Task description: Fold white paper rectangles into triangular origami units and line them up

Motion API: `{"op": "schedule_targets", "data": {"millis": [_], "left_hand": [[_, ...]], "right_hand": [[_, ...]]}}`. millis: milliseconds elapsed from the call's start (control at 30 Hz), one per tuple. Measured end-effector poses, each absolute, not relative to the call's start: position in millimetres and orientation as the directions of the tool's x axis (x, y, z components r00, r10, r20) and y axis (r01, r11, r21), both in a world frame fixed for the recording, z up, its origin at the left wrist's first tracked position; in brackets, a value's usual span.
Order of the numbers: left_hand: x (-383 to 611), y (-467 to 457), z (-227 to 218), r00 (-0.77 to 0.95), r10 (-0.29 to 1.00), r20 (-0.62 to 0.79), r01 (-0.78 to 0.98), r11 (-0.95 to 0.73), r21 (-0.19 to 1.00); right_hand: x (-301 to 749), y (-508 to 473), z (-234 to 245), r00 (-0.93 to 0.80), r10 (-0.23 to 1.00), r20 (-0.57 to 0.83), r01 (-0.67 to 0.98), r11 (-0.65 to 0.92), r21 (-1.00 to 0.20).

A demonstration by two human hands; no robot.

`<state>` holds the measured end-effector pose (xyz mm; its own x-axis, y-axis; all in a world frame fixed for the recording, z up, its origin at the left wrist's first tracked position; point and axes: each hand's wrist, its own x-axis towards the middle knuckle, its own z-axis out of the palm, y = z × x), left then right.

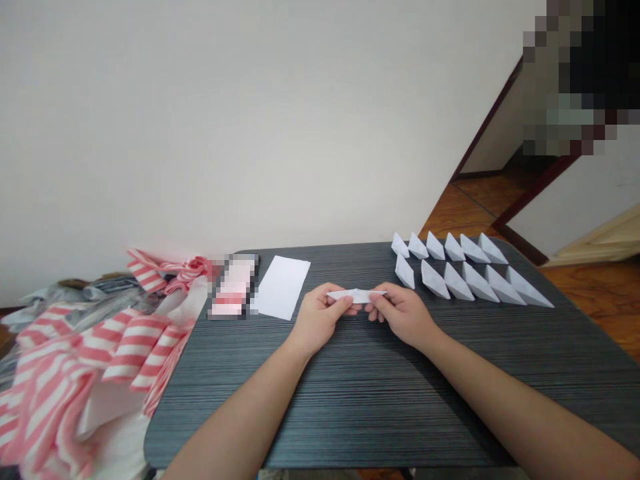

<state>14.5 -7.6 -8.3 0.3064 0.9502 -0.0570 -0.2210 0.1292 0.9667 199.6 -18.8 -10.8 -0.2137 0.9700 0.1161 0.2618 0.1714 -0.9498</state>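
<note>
The left hand (320,319) and right hand (403,313) are both grasping one folded white paper piece (356,295), a long narrow strip with a small peak at the middle. Each hand pinches it between thumb and fingers, left hand at the left part, right hand at the right part, fingertips nearly meeting under the peak. Neither hand is released. The paper sits over the middle of the far half of the tabletop (320,413), dark grey with fine streaked grain and rounded corners. Can't tell if the hands rest on the surface or are just above it. Forearms are bare, coming in from the bottom edge.

Just right of the right hand, near the far edge, are paper boats (475,280), white, folded, in two neat rows of about six each, the near row bigger-looking and angled. Just left of the left hand lies a flat white paper sheet (283,287), a plain rectangle set at a slight angle. Beside that sheet is a pixelated object (233,287), pinkish, too blurred to tell what it is. Off the left edge of the tabletop is a heap of pink-and-white striped material (125,347), partly over the edge, with dark crumpled stuff (95,293) behind it.

Behind is a white wall (250,120). Wooden floor (465,213) shows on the right, past a dark brown door frame (487,113).
</note>
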Motion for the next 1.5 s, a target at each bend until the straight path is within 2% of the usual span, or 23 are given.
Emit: {"op": "schedule_targets", "data": {"millis": [133,333,567,733,933,1200,1500], "left_hand": [[14.1,-8.3,-9.5,0.312,0.948,-0.06,-0.225,0.135,0.965],[15.3,-8.4,-12.0,0.303,0.952,-0.043,-0.201,0.108,0.974],[14.8,-8.5,-8.3,0.395,0.914,-0.09,-0.121,0.149,0.981],[13.4,-10.9,-3.5,0.4,0.912,-0.094,-0.116,0.152,0.982],[13.9,-11.5,-1.9,0.416,0.905,-0.092,-0.065,0.13,0.989],[13.4,-13.1,-0.8,0.441,0.894,-0.074,0.109,0.028,0.994],[12.8,-13.3,-1.3,0.42,0.903,-0.093,0.11,0.051,0.993]], "right_hand": [[199.1,-18.2,-12.4,-0.267,0.961,0.065,0.205,0.123,-0.971],[198.5,-19.3,-9.3,-0.251,0.965,0.08,0.254,0.146,-0.956],[200.5,-19.1,-9.6,-0.273,0.96,0.069,0.268,0.145,-0.952],[199.8,-18.7,-8.6,-0.338,0.939,0.059,0.2,0.133,-0.971],[198.7,-18.5,-4.5,-0.386,0.921,0.053,0.268,0.167,-0.949],[200.2,-20.0,-6.5,-0.382,0.921,0.081,0.337,0.22,-0.915],[197.7,-20.7,-5.0,-0.361,0.928,0.095,0.335,0.224,-0.915]]}}
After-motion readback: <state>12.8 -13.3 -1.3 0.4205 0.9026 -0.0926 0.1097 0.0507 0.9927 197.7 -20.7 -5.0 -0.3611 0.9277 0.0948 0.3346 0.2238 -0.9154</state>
